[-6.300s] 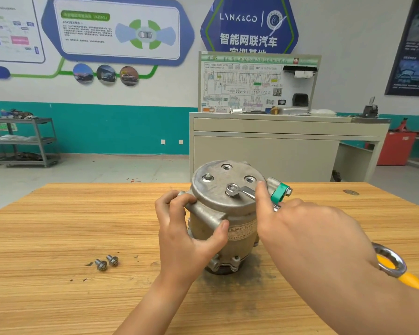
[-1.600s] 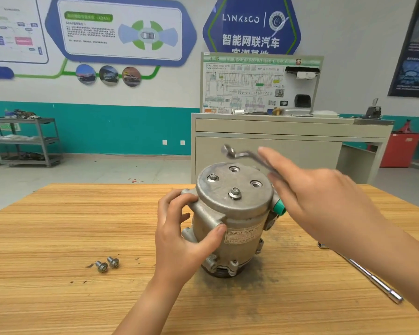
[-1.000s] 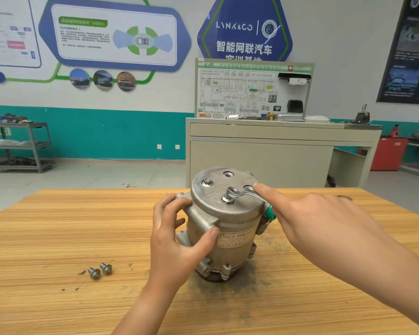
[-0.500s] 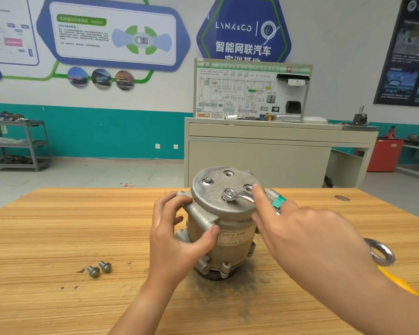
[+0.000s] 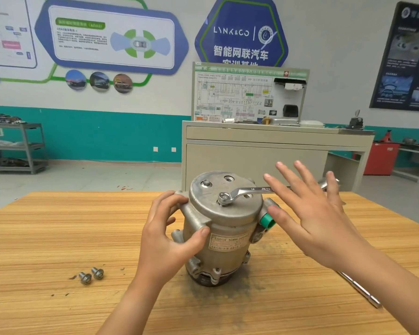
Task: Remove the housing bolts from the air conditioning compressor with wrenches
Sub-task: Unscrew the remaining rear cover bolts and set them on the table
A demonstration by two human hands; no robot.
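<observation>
The grey metal compressor stands upright on the wooden table. My left hand grips its left side, thumb near the label. A silver ring wrench sits on the front bolt of the top cover, its handle pointing right. My right hand is spread with straight fingers over the handle, palm pressing against it. Another bolt stands at the cover's back left. Two removed bolts lie on the table to the left.
A chrome extension bar lies on the table at the right, partly under my right forearm. Beyond the table stands a beige training bench with a wiring board. A metal shelf cart is at the far left.
My right hand has opened from a grip near the wrench head to flat, spread fingers against the handle. The wrench handle has swung round toward the far right.
</observation>
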